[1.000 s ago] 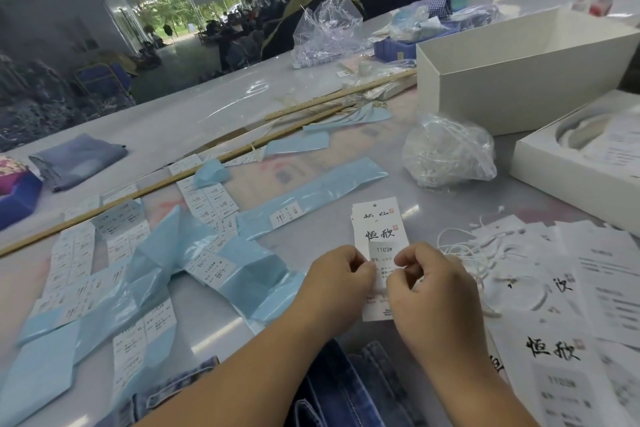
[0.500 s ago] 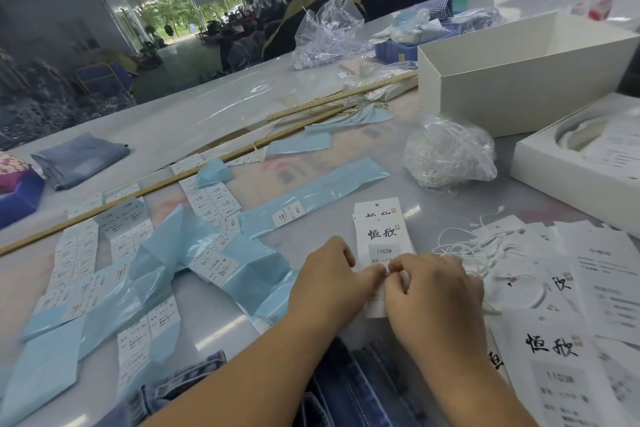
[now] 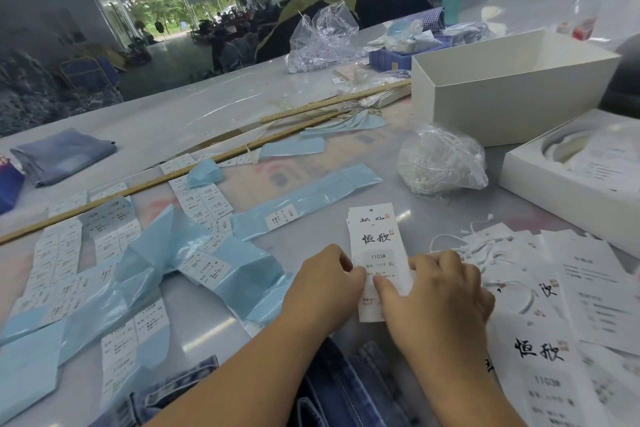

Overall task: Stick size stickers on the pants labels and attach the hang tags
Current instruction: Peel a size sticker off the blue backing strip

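Note:
A white hang tag [image 3: 375, 239] lies flat on the table in front of me, with a size sticker reading 1103# XL on its middle. My left hand [image 3: 325, 284] pinches the tag's left edge with curled fingers. My right hand [image 3: 440, 291] holds the right edge, its thumb pressing down on the sticker's lower part. Blue denim pants [image 3: 339, 392] lie under my forearms at the near edge. Sticker sheets on pale blue backing [image 3: 207, 263] are strewn to the left.
More hang tags [image 3: 554, 340] are spread at the right, with loose white strings [image 3: 478, 246] beside them. Behind sit a plastic bag of strings [image 3: 440, 163], two white boxes [image 3: 512, 87] [image 3: 571, 177], long wooden rulers [image 3: 173, 177] and a folded denim piece [image 3: 62, 152].
The small sticker that both hands held over the tag now sits flat on it. My hands have lowered and spread to the tag's two edges.

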Action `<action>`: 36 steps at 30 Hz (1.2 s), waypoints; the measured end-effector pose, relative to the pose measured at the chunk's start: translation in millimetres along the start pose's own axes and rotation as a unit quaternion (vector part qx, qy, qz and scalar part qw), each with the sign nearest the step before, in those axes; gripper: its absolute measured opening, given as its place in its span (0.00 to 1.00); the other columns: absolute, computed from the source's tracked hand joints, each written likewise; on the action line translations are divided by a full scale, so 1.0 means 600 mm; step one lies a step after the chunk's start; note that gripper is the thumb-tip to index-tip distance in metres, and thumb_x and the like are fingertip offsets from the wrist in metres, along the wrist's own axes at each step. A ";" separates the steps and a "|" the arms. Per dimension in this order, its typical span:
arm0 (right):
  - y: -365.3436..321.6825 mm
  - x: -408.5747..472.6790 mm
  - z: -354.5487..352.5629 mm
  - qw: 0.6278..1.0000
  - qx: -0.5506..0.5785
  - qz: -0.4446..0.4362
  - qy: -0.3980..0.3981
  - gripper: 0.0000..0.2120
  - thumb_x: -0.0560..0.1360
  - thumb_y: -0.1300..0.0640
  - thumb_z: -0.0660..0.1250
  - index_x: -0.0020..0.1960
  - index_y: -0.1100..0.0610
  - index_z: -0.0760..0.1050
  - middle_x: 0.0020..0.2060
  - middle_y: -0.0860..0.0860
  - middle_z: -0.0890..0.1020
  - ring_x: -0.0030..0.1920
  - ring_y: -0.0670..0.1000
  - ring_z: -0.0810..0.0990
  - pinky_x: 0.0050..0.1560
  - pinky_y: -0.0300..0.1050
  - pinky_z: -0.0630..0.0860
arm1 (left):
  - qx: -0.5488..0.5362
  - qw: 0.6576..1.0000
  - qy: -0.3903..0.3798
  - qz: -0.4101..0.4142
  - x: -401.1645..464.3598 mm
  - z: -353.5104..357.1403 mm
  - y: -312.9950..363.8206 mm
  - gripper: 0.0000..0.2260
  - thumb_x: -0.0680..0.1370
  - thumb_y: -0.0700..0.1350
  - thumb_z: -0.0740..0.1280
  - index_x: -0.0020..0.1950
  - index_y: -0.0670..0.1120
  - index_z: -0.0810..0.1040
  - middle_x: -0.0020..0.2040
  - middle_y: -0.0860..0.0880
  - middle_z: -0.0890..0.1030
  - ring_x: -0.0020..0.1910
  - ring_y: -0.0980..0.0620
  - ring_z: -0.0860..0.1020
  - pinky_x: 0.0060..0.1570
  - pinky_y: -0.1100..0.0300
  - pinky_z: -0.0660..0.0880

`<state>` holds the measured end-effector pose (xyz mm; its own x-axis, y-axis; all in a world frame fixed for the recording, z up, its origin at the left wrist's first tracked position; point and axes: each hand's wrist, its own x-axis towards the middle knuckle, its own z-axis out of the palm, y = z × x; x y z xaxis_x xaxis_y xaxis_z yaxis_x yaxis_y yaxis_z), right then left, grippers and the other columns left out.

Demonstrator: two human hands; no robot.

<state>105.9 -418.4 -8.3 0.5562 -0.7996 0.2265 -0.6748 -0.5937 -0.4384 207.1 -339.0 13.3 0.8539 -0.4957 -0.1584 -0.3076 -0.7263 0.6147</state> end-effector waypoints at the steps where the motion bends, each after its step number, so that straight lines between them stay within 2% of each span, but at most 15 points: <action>1: -0.001 0.000 -0.003 1.000 -0.004 0.004 0.005 0.21 0.70 0.37 0.68 0.53 0.52 0.79 0.49 0.49 0.74 0.54 0.54 0.69 0.51 0.50 0.63 | 0.001 1.000 0.000 0.001 0.000 -0.001 0.000 0.05 0.77 0.53 0.63 0.44 0.53 0.72 0.42 0.56 0.78 0.40 0.59 0.75 0.33 0.62 0.67; 5: -0.002 -0.005 -0.008 0.997 0.034 -0.017 0.066 0.16 0.61 0.52 0.82 0.42 0.59 0.80 0.40 0.55 0.78 0.45 0.61 0.75 0.45 0.53 0.67 | 0.000 1.000 0.010 0.005 0.002 -0.001 -0.002 0.06 0.77 0.52 0.64 0.41 0.52 0.73 0.41 0.56 0.78 0.40 0.59 0.76 0.34 0.61 0.69; 7: -0.004 -0.006 -0.009 0.994 0.055 -0.029 0.089 0.15 0.59 0.57 0.83 0.39 0.59 0.80 0.37 0.55 0.78 0.42 0.61 0.77 0.44 0.53 0.68 | -0.008 1.000 0.010 0.004 0.003 0.000 -0.002 0.06 0.76 0.52 0.64 0.41 0.52 0.74 0.41 0.56 0.79 0.40 0.57 0.77 0.35 0.60 0.70; 9: -0.002 -0.003 -0.009 0.992 0.077 -0.026 0.100 0.12 0.61 0.59 0.82 0.36 0.57 0.78 0.34 0.53 0.78 0.41 0.60 0.76 0.43 0.51 0.64 | -0.016 1.000 0.012 0.005 0.003 -0.001 -0.002 0.06 0.76 0.51 0.64 0.40 0.52 0.74 0.40 0.56 0.79 0.39 0.57 0.77 0.35 0.60 0.71; 13: -0.002 -0.002 -0.005 0.993 0.096 -0.017 0.074 0.10 0.68 0.59 0.77 0.35 0.56 0.75 0.33 0.50 0.77 0.42 0.58 0.75 0.45 0.49 0.60 | -0.019 1.000 0.017 0.010 0.004 -0.001 -0.002 0.06 0.76 0.52 0.65 0.40 0.52 0.74 0.40 0.56 0.78 0.38 0.59 0.76 0.33 0.61 0.69; 16: 0.000 -0.002 -0.005 0.991 0.109 -0.024 0.075 0.10 0.69 0.60 0.77 0.35 0.56 0.76 0.33 0.50 0.78 0.42 0.58 0.75 0.45 0.49 0.60 | -0.038 0.999 0.023 0.022 0.004 -0.002 -0.003 0.04 0.77 0.54 0.65 0.46 0.54 0.74 0.40 0.56 0.77 0.37 0.59 0.75 0.32 0.63 0.68; 19: 0.000 -0.002 -0.009 0.988 0.131 -0.026 0.081 0.10 0.68 0.61 0.78 0.35 0.57 0.76 0.32 0.50 0.78 0.40 0.58 0.75 0.45 0.49 0.60 | -0.041 0.997 0.035 0.063 0.003 -0.004 -0.001 0.06 0.77 0.54 0.66 0.51 0.55 0.77 0.35 0.56 0.74 0.34 0.59 0.72 0.30 0.65 0.64; 23: 0.002 0.000 -0.007 0.983 0.154 -0.041 0.090 0.09 0.68 0.62 0.77 0.35 0.57 0.77 0.33 0.50 0.78 0.41 0.58 0.75 0.45 0.50 0.61 | -0.073 0.992 0.056 0.084 0.002 -0.008 0.001 0.03 0.77 0.50 0.68 0.50 0.56 0.78 0.38 0.56 0.75 0.37 0.59 0.74 0.31 0.70 0.67; 28: 0.008 0.004 -0.001 0.984 0.150 -0.037 0.089 0.08 0.72 0.60 0.74 0.36 0.58 0.79 0.33 0.50 0.79 0.41 0.56 0.74 0.44 0.49 0.62 | -0.070 0.992 0.051 0.089 0.001 -0.008 0.002 0.08 0.77 0.49 0.67 0.56 0.52 0.78 0.41 0.56 0.77 0.39 0.59 0.74 0.34 0.68 0.67; 33: 0.008 0.003 0.003 0.987 0.119 -0.034 0.100 0.09 0.73 0.61 0.72 0.34 0.58 0.79 0.32 0.51 0.79 0.38 0.58 0.74 0.42 0.49 0.64 | -0.041 0.993 0.060 0.090 0.000 -0.006 0.003 0.03 0.78 0.51 0.66 0.48 0.55 0.79 0.42 0.57 0.77 0.39 0.62 0.74 0.29 0.72 0.65; 36: 0.005 0.001 -0.002 0.986 0.114 -0.030 0.118 0.12 0.73 0.59 0.71 0.32 0.57 0.76 0.29 0.51 0.77 0.36 0.59 0.74 0.41 0.50 0.65 | -0.020 0.994 0.060 0.088 0.003 -0.005 0.000 0.05 0.77 0.51 0.66 0.51 0.54 0.78 0.44 0.58 0.76 0.39 0.63 0.73 0.30 0.71 0.64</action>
<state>103.7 -420.6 -8.4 0.4448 -0.7785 0.4429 -0.5019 -0.6262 -0.5967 209.8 -338.8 15.2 0.8330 -0.5514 0.0456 -0.4414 -0.6125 0.6558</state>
